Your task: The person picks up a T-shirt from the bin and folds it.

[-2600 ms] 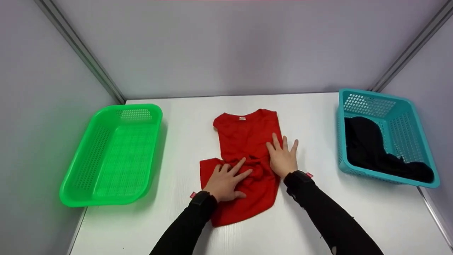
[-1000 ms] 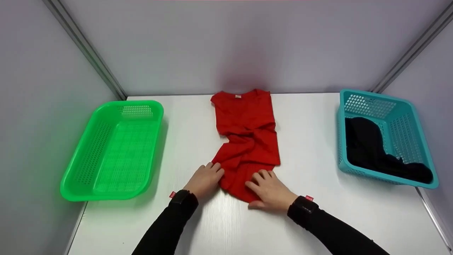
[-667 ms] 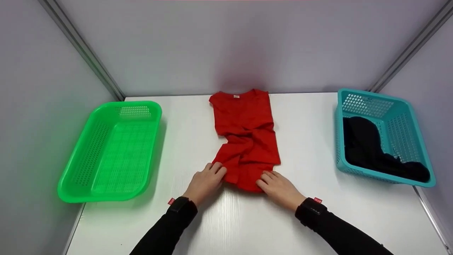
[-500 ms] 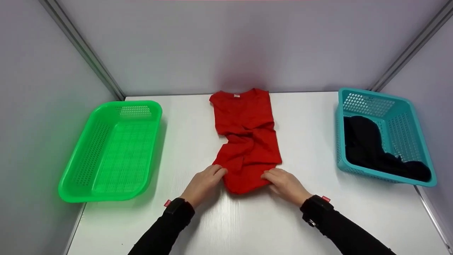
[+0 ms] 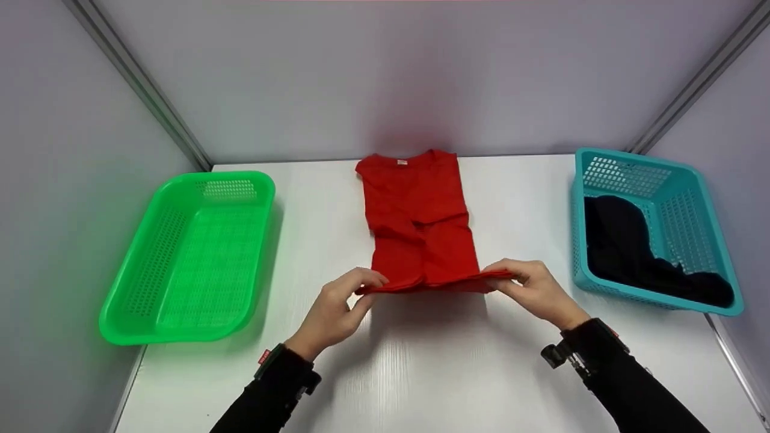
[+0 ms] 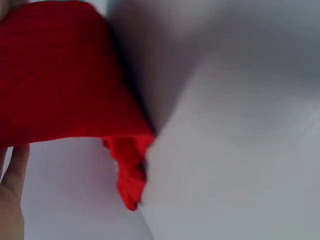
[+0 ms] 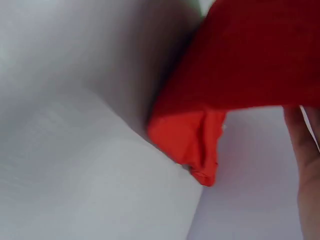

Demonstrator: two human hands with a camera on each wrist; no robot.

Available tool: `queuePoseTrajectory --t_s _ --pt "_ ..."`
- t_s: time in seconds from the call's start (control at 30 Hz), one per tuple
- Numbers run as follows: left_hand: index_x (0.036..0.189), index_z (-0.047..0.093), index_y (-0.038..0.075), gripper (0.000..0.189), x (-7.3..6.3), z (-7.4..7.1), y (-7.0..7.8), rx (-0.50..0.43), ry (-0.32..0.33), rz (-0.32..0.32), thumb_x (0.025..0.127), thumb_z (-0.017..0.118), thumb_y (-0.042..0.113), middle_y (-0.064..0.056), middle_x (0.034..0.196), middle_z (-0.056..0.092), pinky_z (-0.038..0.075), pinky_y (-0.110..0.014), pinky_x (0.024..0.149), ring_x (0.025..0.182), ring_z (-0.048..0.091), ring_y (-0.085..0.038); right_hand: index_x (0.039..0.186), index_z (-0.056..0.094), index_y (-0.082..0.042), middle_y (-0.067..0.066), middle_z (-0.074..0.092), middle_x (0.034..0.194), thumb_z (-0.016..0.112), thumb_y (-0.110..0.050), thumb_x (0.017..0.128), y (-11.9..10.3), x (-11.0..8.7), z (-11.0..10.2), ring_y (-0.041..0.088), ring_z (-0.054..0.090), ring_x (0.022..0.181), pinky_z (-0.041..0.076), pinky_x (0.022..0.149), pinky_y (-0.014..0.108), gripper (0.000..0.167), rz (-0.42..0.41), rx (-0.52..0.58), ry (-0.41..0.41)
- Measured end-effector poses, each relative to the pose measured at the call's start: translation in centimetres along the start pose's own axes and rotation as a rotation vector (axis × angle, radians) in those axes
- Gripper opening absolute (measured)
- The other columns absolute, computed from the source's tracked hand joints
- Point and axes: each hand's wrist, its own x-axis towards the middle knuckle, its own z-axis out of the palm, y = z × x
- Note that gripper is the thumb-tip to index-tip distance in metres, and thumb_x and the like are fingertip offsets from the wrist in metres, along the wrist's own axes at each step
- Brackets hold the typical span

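Observation:
A red T-shirt (image 5: pixel 415 192) with a small neck label lies on the white table, its collar toward the back wall and its sides tucked in. The near end is lifted off the table and casts a shadow below. My left hand (image 5: pixel 337 310) pinches the left corner of that hem between thumb and fingers. At the right corner my right hand (image 5: pixel 538 291) pinches the hem the same way. Both wrist views show the raised red cloth (image 6: pixel 60 75) hanging at an angle over the table, hiding most of each hand.
A bright green basket (image 5: pixel 264 258) stands on the left of the white table (image 5: pixel 385 385). On the right is a blue basket (image 5: pixel 579 240) with a black garment (image 5: pixel 625 252) in it. Pale walls (image 5: pixel 409 78) close off the back and both sides.
The shirt has been pushed back toward the wall. My hands went from smoothing its middle to its near end, took hold of the hem corners, spread them apart and raised them.

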Motion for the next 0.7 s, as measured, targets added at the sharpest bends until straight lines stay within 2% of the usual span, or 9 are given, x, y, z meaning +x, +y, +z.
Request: queuePoseTrajectory --t_s 0.1,0.2,0.3,0.4,0.43,0.5,0.6,0.67,0.7 --pt "0.113 0.066 0.011 0.025 0.6 -0.6 1.5 -0.142 -0.069 -0.069 0.095 0.064 -0.006 0.001 0.112 0.075 0.056 -0.026 0.077 0.090 0.069 -0.011 0.115 0.074 -0.005 0.002 0.076 0.103 0.062 0.002 0.099 -1.2 -0.2 -0.9 0.015 0.072 0.090 0.057 0.081 0.026 0.021 0.059 0.081 -0.078" --pt "0.111 0.062 0.011 0.017 1.0 -1.0 2.8 -0.231 -0.175 -0.150 0.099 0.060 -0.001 -0.002 0.091 0.073 0.054 -0.023 0.071 0.076 0.063 -0.006 0.114 0.073 -0.004 0.003 0.075 0.105 0.060 0.003 0.099 -2.0 -0.2 -1.5 0.016 0.070 0.090 0.058 0.079 0.027 0.022 0.068 0.139 -0.159" --pt "0.108 0.059 0.011 0.010 1.4 -1.4 3.7 -0.254 -0.287 -0.227 0.101 0.058 0.004 -0.002 0.077 0.063 0.045 -0.020 0.065 0.067 0.047 -0.003 0.114 0.073 -0.004 0.005 0.076 0.106 0.058 0.004 0.100 -2.5 -0.1 -1.6 0.017 0.070 0.091 0.058 0.078 0.028 0.022 0.064 0.165 -0.231" --pt "0.115 0.064 0.012 0.015 2.0 -1.5 3.6 -0.266 -0.351 -0.276 0.103 0.056 0.007 -0.003 0.080 0.065 0.045 -0.022 0.069 0.071 0.047 -0.004 0.116 0.073 -0.006 0.005 0.075 0.107 0.060 0.000 0.101 -2.6 0.2 -1.5 0.018 0.070 0.092 0.059 0.078 0.029 0.021 0.112 0.156 -0.251" --pt "0.118 0.066 0.011 0.018 2.2 -1.5 3.3 -0.269 -0.354 -0.289 0.104 0.055 0.007 -0.004 0.080 0.065 0.046 -0.023 0.072 0.071 0.046 -0.005 0.116 0.073 -0.006 0.006 0.075 0.108 0.060 -0.003 0.101 -2.4 0.3 -1.5 0.019 0.070 0.093 0.059 0.080 0.030 0.021 0.135 0.146 -0.242" --pt "0.123 0.068 0.013 0.023 2.7 -1.3 2.4 -0.264 -0.335 -0.319 0.105 0.054 0.008 -0.003 0.095 0.072 0.050 -0.025 0.082 0.084 0.057 -0.006 0.117 0.073 -0.007 0.006 0.074 0.109 0.062 -0.008 0.102 -2.0 0.9 -1.5 0.019 0.069 0.095 0.058 0.082 0.030 0.019 0.184 0.120 -0.198" --pt "0.126 0.069 0.013 0.026 3.8 -0.9 0.8 -0.237 -0.271 -0.391 0.105 0.054 0.006 -0.002 0.105 0.073 0.051 -0.030 0.091 0.098 0.064 -0.010 0.117 0.073 -0.008 0.007 0.073 0.110 0.064 -0.017 0.102 -1.0 2.3 -1.7 0.020 0.067 0.098 0.056 0.087 0.029 0.020 0.265 0.081 -0.104" --pt "0.125 0.069 0.012 0.026 4.7 -0.7 -0.4 -0.209 -0.221 -0.445 0.104 0.055 0.005 -0.002 0.123 0.071 0.051 -0.035 0.098 0.115 0.064 -0.015 0.118 0.072 -0.008 0.007 0.072 0.109 0.065 -0.022 0.102 -0.2 3.5 -1.8 0.019 0.065 0.100 0.053 0.090 0.028 0.022 0.310 0.053 -0.046" --pt "0.125 0.069 0.011 0.026 5.2 -0.6 -0.9 -0.197 -0.203 -0.474 0.104 0.055 0.004 -0.003 0.123 0.071 0.051 -0.037 0.098 0.115 0.064 -0.017 0.118 0.072 -0.008 0.007 0.072 0.108 0.065 -0.024 0.102 0.2 4.1 -1.8 0.019 0.065 0.100 0.052 0.091 0.027 0.024 0.335 0.045 -0.020"
